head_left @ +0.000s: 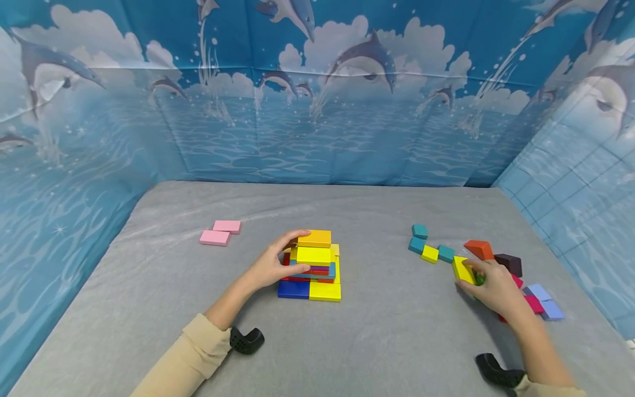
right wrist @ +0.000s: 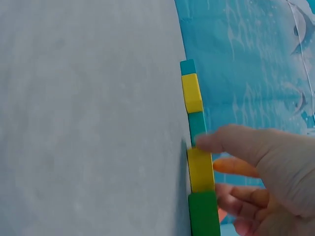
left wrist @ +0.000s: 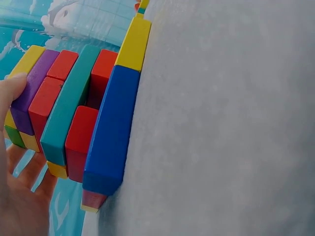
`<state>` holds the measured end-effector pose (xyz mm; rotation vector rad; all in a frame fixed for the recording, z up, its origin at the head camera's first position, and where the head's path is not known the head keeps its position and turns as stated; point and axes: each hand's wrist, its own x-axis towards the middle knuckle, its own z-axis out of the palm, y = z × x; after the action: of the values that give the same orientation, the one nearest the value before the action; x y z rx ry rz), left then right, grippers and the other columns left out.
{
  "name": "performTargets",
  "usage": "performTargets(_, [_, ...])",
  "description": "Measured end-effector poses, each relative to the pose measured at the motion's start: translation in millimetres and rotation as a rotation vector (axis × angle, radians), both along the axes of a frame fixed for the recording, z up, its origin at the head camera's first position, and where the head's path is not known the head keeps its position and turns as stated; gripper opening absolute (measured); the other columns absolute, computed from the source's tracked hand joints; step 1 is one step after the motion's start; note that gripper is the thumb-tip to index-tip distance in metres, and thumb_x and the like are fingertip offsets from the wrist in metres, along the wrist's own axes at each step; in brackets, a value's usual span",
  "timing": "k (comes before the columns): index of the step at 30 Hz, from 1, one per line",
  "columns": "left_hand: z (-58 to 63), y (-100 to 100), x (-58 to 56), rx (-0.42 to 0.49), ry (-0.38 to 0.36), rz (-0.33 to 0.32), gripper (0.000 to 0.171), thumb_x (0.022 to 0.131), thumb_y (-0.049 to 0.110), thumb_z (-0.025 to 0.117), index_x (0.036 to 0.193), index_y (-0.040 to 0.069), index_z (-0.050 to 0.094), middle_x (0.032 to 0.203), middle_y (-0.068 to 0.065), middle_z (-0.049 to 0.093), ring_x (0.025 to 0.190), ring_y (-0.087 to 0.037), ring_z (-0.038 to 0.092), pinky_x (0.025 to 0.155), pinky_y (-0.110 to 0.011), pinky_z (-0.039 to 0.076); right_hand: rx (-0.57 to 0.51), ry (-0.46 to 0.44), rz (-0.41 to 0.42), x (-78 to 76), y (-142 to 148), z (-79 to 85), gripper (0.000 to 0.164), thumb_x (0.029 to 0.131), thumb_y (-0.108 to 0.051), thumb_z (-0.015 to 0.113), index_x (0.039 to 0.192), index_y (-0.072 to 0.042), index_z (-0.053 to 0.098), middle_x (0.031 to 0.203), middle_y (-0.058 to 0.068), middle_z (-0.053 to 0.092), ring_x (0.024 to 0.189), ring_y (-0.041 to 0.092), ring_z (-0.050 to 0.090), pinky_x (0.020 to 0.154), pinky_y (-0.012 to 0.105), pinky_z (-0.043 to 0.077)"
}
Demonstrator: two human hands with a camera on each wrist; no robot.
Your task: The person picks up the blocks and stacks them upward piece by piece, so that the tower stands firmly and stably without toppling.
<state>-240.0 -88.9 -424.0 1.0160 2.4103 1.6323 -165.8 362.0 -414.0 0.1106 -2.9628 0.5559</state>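
The left hand [head_left: 270,266] loosely clasps the upper layers of the block stack [head_left: 314,256], its thumb over the end of a purple block [left wrist: 37,93] and its fingers on the far side. Near the right end of the bench [head_left: 377,336], the right hand [head_left: 496,286] has thumb and forefinger about a yellow block [head_left: 462,269]; the thumb is blurred, and I can't tell whether the pinch is firm. The step looks like taking up that block. A square pinch across opposite faces should serve best, with fingertips kept clear of the green block [right wrist: 204,214] just beside it, then a straight lift. Meanwhile, the left hand should steady without squeezing, since the loose layers could slide out of line.
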Motion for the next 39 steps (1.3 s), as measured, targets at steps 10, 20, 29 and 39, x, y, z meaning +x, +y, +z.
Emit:
performTargets(10, [-0.3,1.5,1.4,-0.007,-0.017,0.007,0.062,0.081,0.012,0.069,0.136,0.018,0.04,0.139,-0.006,0.04,0.118,-0.025,0.042,0.101,-0.044,0.035,-0.061,0.155,-0.154,5.1,-14.3,11.3,0.034,0.079,-0.008,0.063,0.107,0.011,0.058,0.099,0.032,0.056,0.079,0.041,0.053,0.061,0.049,0.044])
performTargets(20, [28.0,2.8,16.6,-0.006,-0.037,-0.004,0.058,0.081,0.003,0.067,0.133,0.002,0.039,0.136,-0.018,0.04,0.117,-0.032,0.042,0.099,-0.052,0.034,-0.177,0.303,0.192,-16.3,-81.1,37.2,0.036,0.076,0.001,0.07,0.111,-0.002,0.062,0.106,0.017,0.059,0.086,0.028,0.055,0.07,0.041,0.05])
performTargets(29, [-0.1,1.0,-0.2,0.014,-0.018,-0.019,0.062,0.081,0.009,0.068,0.136,0.016,0.039,0.139,-0.006,0.04,0.119,-0.025,0.041,0.102,-0.044,0.034,-0.32,0.223,0.648,-36.3,-164.6,59.5,0.035,0.078,0.003,0.068,0.111,-0.006,0.063,0.111,0.006,0.059,0.1,0.02,0.055,0.076,0.03,0.051])
performTargets(39, [-1.8,-1.1,-1.7,0.037,-0.009,-0.05,0.061,0.082,0.022,0.069,0.136,0.015,0.039,0.137,-0.006,0.041,0.117,-0.024,0.042,0.1,-0.046,0.035,-0.244,0.203,0.805,-41.6,-208.6,58.0,0.032,0.079,-0.001,0.068,0.111,-0.002,0.064,0.11,0.01,0.058,0.101,0.022,0.054,0.082,0.033,0.05])
